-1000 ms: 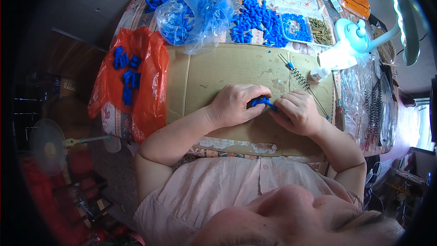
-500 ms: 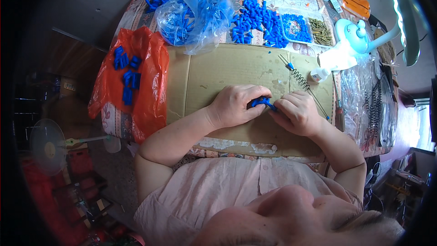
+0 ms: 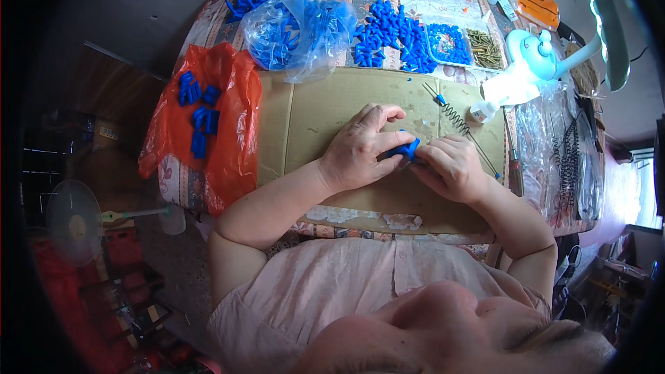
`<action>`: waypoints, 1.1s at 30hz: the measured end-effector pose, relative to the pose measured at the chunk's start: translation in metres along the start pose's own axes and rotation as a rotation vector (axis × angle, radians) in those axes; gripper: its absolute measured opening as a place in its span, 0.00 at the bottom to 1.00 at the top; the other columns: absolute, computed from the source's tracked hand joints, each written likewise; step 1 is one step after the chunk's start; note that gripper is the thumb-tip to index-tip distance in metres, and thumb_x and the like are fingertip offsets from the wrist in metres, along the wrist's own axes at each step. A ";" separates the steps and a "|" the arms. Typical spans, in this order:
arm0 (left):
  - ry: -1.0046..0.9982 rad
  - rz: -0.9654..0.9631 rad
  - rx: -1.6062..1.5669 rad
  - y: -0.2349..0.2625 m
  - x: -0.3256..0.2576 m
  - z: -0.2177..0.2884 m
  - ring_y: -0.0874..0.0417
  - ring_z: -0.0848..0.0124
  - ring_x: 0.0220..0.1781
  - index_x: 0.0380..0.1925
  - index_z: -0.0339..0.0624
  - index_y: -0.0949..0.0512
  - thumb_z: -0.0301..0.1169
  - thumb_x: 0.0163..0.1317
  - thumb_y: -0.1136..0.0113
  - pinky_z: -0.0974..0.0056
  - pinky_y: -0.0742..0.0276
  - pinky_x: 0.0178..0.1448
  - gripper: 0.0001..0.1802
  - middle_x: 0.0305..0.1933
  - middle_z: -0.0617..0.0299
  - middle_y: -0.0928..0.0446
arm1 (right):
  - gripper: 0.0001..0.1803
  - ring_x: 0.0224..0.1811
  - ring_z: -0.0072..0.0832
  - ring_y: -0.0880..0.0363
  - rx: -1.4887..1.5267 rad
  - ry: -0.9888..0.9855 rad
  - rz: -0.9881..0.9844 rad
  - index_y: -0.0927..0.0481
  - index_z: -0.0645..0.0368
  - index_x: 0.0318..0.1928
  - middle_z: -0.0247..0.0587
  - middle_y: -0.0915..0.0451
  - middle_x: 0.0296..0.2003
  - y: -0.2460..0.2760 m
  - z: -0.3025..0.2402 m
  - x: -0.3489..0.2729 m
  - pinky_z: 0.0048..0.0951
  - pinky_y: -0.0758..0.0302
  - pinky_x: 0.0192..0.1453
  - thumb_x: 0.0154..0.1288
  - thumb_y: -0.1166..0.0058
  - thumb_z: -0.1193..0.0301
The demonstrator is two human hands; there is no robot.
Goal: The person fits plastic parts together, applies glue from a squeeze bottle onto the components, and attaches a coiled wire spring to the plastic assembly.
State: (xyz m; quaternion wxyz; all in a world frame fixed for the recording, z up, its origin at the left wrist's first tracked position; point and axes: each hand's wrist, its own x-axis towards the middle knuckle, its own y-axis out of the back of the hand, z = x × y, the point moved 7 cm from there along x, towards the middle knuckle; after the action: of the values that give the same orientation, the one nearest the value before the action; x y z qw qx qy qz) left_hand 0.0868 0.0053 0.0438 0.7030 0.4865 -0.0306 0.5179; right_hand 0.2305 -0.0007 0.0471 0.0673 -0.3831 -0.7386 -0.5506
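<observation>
While both hands meet, the blue plastic piece (image 3: 404, 148) sits pinched between their grip.

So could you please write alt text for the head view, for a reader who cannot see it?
Seen from above, a person's left hand and right hand together grip a small blue plastic part over a cardboard sheet. Behind it lie loose blue parts and a clear bag of them; an orange bag lies to the left.
</observation>
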 end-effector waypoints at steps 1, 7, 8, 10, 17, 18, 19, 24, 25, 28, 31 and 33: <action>-0.003 0.000 0.003 0.000 0.000 -0.002 0.21 0.59 0.48 0.40 0.44 0.16 0.28 0.51 0.28 0.60 0.22 0.52 0.14 0.49 0.53 0.25 | 0.13 0.23 0.36 0.21 0.016 0.001 0.013 0.21 0.59 0.38 0.38 0.22 0.25 0.000 0.000 0.000 0.36 0.27 0.27 0.54 0.33 0.70; 0.101 -0.002 -0.011 0.000 0.000 -0.026 0.20 0.59 0.45 0.34 0.39 0.18 0.26 0.53 0.29 0.59 0.23 0.49 0.09 0.42 0.57 0.21 | 0.12 0.24 0.36 0.21 -0.037 -0.008 -0.011 0.21 0.57 0.39 0.37 0.22 0.25 0.000 -0.001 -0.004 0.36 0.27 0.28 0.55 0.34 0.70; 0.092 -0.008 -0.017 0.001 0.001 -0.029 0.20 0.59 0.45 0.34 0.39 0.18 0.26 0.53 0.29 0.59 0.23 0.49 0.09 0.42 0.57 0.21 | 0.12 0.24 0.36 0.21 -0.044 -0.016 -0.006 0.21 0.57 0.39 0.37 0.22 0.25 0.000 0.000 -0.004 0.36 0.27 0.28 0.55 0.34 0.70; 0.109 0.005 0.040 0.008 0.002 -0.037 0.20 0.59 0.44 0.34 0.38 0.18 0.26 0.54 0.30 0.59 0.23 0.49 0.09 0.42 0.56 0.21 | 0.09 0.24 0.36 0.21 -0.074 0.019 -0.028 0.22 0.55 0.36 0.36 0.24 0.24 0.000 -0.005 -0.004 0.36 0.27 0.29 0.57 0.36 0.68; 0.215 0.009 -0.044 0.012 -0.001 -0.057 0.18 0.60 0.46 0.36 0.35 0.19 0.27 0.58 0.32 0.61 0.22 0.51 0.09 0.44 0.55 0.22 | 0.09 0.25 0.35 0.21 -0.215 0.029 -0.107 0.25 0.54 0.32 0.35 0.27 0.23 -0.001 -0.015 -0.002 0.36 0.26 0.29 0.62 0.40 0.66; 0.216 0.016 -0.037 0.012 -0.002 -0.057 0.19 0.60 0.45 0.37 0.35 0.19 0.28 0.59 0.32 0.61 0.22 0.51 0.09 0.44 0.55 0.22 | 0.09 0.25 0.35 0.21 -0.251 0.029 -0.124 0.25 0.54 0.32 0.35 0.27 0.23 0.003 -0.016 -0.002 0.37 0.26 0.29 0.62 0.39 0.65; 0.210 0.014 -0.044 0.012 -0.002 -0.057 0.19 0.60 0.45 0.37 0.35 0.19 0.28 0.59 0.32 0.61 0.22 0.51 0.09 0.44 0.55 0.22 | 0.09 0.26 0.35 0.21 -0.286 0.029 -0.141 0.25 0.53 0.32 0.35 0.27 0.24 0.006 -0.016 -0.004 0.37 0.26 0.30 0.61 0.39 0.65; 0.199 0.026 -0.028 0.010 -0.004 -0.060 0.19 0.61 0.44 0.36 0.35 0.20 0.29 0.59 0.32 0.61 0.22 0.49 0.09 0.43 0.56 0.22 | 0.09 0.29 0.42 0.19 -0.330 -0.296 -0.053 0.24 0.55 0.31 0.40 0.22 0.26 0.048 0.023 -0.040 0.41 0.24 0.33 0.61 0.38 0.67; 0.197 0.027 -0.032 0.010 -0.003 -0.059 0.19 0.61 0.44 0.36 0.35 0.20 0.29 0.59 0.32 0.61 0.22 0.49 0.09 0.43 0.56 0.22 | 0.09 0.28 0.42 0.20 -0.305 -0.398 -0.020 0.23 0.57 0.32 0.42 0.22 0.25 0.056 0.034 -0.050 0.40 0.24 0.33 0.61 0.37 0.67; 0.190 0.066 -0.061 0.010 -0.002 -0.055 0.19 0.54 0.43 0.33 0.35 0.21 0.30 0.56 0.30 0.55 0.23 0.49 0.11 0.40 0.53 0.22 | 0.13 0.27 0.41 0.21 -0.113 -0.760 0.089 0.21 0.63 0.36 0.49 0.22 0.25 0.075 0.064 -0.071 0.38 0.25 0.35 0.63 0.37 0.65; 0.179 0.065 -0.065 0.008 -0.003 -0.052 0.19 0.54 0.43 0.33 0.35 0.21 0.30 0.55 0.30 0.55 0.23 0.49 0.11 0.40 0.52 0.21 | 0.15 0.31 0.31 0.21 0.042 -0.794 0.196 0.21 0.64 0.42 0.45 0.18 0.30 0.069 0.098 -0.087 0.34 0.25 0.38 0.62 0.34 0.66; 0.146 0.040 -0.053 0.006 -0.003 -0.051 0.18 0.59 0.43 0.37 0.34 0.20 0.29 0.59 0.32 0.60 0.22 0.48 0.10 0.42 0.55 0.21 | 0.18 0.36 0.23 0.22 0.109 -0.795 0.243 0.21 0.63 0.46 0.38 0.18 0.34 0.067 0.110 -0.087 0.30 0.25 0.41 0.60 0.32 0.67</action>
State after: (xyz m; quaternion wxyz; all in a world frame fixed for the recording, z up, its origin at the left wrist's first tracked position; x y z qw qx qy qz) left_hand 0.0573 0.0398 0.0197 0.7055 0.4280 -0.0025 0.5649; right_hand 0.3693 0.0585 0.0105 -0.1383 -0.6460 -0.6846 -0.3081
